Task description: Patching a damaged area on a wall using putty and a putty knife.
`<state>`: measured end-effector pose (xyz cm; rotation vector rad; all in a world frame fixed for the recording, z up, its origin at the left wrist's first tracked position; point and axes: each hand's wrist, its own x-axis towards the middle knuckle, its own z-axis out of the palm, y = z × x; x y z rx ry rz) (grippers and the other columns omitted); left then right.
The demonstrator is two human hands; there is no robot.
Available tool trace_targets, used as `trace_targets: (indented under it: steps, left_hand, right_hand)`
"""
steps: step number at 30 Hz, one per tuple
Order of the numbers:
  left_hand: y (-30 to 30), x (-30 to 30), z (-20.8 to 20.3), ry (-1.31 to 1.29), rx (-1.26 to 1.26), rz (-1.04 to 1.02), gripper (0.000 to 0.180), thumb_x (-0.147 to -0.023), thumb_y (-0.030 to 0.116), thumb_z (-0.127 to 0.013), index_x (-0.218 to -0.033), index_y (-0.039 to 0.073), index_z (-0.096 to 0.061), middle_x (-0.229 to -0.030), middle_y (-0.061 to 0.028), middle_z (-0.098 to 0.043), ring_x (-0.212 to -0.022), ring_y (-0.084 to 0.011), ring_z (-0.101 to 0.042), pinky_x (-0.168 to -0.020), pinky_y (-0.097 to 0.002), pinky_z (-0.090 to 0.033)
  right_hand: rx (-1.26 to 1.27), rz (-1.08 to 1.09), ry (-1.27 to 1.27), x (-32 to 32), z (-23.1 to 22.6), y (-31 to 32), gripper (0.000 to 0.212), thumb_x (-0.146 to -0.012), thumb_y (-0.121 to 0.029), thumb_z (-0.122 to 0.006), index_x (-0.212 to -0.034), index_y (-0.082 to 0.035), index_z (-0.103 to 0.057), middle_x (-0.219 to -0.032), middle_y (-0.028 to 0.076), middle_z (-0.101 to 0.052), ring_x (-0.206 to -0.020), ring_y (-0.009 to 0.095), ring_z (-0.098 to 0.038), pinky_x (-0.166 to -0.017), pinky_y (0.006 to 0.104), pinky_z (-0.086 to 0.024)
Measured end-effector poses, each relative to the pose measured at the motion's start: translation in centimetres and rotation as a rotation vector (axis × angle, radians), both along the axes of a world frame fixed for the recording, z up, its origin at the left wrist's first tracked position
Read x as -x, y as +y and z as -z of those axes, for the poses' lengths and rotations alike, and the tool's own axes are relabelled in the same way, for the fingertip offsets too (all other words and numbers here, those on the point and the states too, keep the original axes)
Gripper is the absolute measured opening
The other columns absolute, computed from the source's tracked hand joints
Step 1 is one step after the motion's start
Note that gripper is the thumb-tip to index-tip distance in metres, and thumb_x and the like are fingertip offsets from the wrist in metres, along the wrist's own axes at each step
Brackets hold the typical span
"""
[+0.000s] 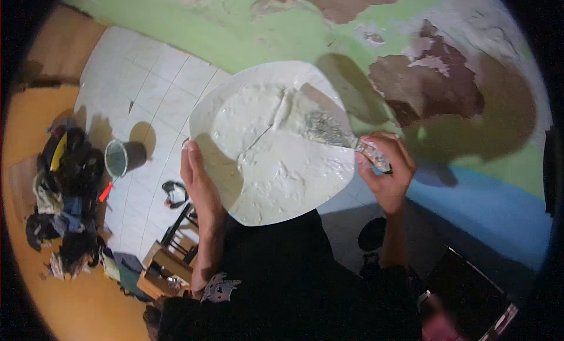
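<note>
My left hand (202, 179) grips the left edge of a large white rounded plate (296, 69), held up in front of my body. Wet white putty (244, 109) is spread over it, with a raised ridge and a dark line running across the middle. In my right hand (392, 173) is the handle of a putty knife (330, 129), fingers wrapped round it at the plate's right edge. The blade rests on or just over the putty, smeared with it; exact contact I cannot tell. My left fingers are partly hidden behind the plate.
A green wall (235, 35) with peeled brown patches (429, 85) rises close ahead and to the right, blue lower down (487, 200). On the tiled floor stand a bucket (116, 159), a red-handled tool (106, 192) and a heaped pile (70, 188). Wooden furniture (164, 270) is at lower left.
</note>
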<state>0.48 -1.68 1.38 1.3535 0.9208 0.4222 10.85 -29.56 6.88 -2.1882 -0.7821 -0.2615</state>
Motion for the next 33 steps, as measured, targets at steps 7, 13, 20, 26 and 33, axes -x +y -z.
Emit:
trace_targets:
  steps: [7,13,20,26,33]
  left_hand:
    - [0.4,-0.1,-1.0,-0.082,0.114,0.017,0.038,-0.106,0.040,-0.041,-0.107,0.005,-0.056,-0.086,-0.0020,-0.055,-0.075,-0.0112,-0.054,-0.065,-0.0268,-0.045]
    - [1.7,0.3,1.4,-0.179,0.126,0.074,0.038,-0.106,0.039,-0.042,-0.110,0.004,-0.056,-0.093,-0.0041,-0.057,-0.080,-0.0126,-0.057,-0.068,-0.0282,-0.048]
    - [3.1,0.7,1.4,-0.202,0.133,0.109,0.039,-0.105,0.039,-0.042,-0.111,0.003,-0.055,-0.095,-0.0049,-0.058,-0.083,-0.0137,-0.057,-0.071,-0.0291,-0.049]
    - [3.4,0.4,0.3,-0.186,0.121,0.088,0.039,-0.105,0.041,-0.043,-0.108,0.003,-0.054,-0.094,-0.0040,-0.058,-0.082,-0.0129,-0.056,-0.070,-0.0290,-0.048]
    - [3.9,0.4,0.0,-0.141,0.076,0.102,0.038,-0.106,0.040,-0.042,-0.105,0.004,-0.053,-0.092,-0.0037,-0.056,-0.080,-0.0133,-0.055,-0.070,-0.0287,-0.047]
  right_hand:
    - [-0.243,0.254,0.126,1.9,-0.2,-1.5,0.027,-0.079,-0.001,-0.075,-0.104,0.000,-0.066,-0.098,0.012,-0.071,-0.087,0.019,-0.068,-0.077,0.0307,-0.052]
    - [-0.308,0.451,0.294,1.0,-1.8,-4.0,0.025,-0.083,-0.008,-0.076,-0.105,-0.001,-0.066,-0.097,0.009,-0.070,-0.087,0.013,-0.066,-0.077,0.0281,-0.051]
    - [-0.356,0.471,0.283,0.9,-4.7,-3.6,0.027,-0.082,-0.011,-0.078,-0.105,-0.002,-0.067,-0.094,0.009,-0.072,-0.087,0.013,-0.066,-0.077,0.0276,-0.052]
    - [-0.288,0.510,0.153,-0.5,-5.7,-1.8,0.025,-0.082,-0.008,-0.077,-0.104,-0.002,-0.067,-0.090,0.009,-0.073,-0.081,0.012,-0.068,-0.076,0.0273,-0.052]
    - [-0.262,0.542,0.055,-0.8,-4.8,-2.4,0.024,-0.082,-0.007,-0.077,-0.103,-0.002,-0.068,-0.092,0.010,-0.073,-0.083,0.014,-0.068,-0.076,0.0287,-0.053]
